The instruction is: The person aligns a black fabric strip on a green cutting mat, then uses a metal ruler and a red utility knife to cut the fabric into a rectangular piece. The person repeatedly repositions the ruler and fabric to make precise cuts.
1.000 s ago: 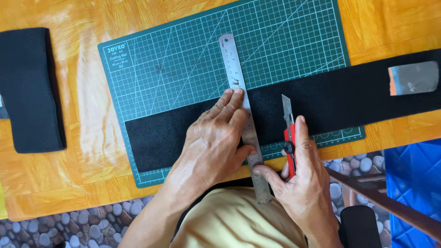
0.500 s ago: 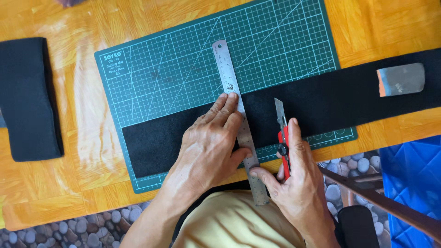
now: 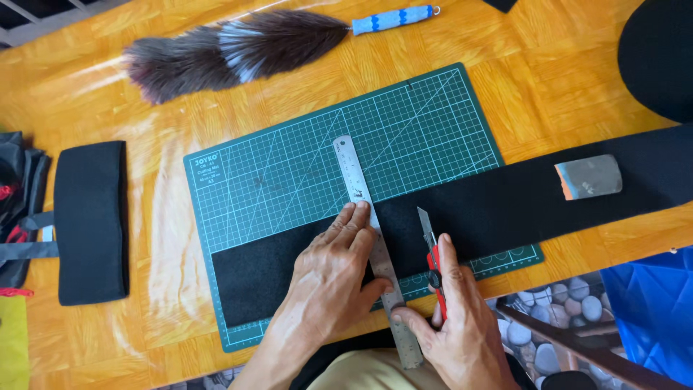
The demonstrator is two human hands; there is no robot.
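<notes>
A: What is held in each grip?

B: A red utility knife is clamped in the right hand, its blade laid on the black felt strip just right of the steel ruler. The ruler is pressed flat by the left hand, fingers closed together along its left edge.

A: Where is the strip placed?

B: It is spread across the near part of the green cutting mat and runs right onto the tabletop, weighted by a grey block.

A: How much is judged done?

B: No cut is visible along the ruler; the slicing appears still to be made. A folded black piece lies left, a feather duster far.
</notes>
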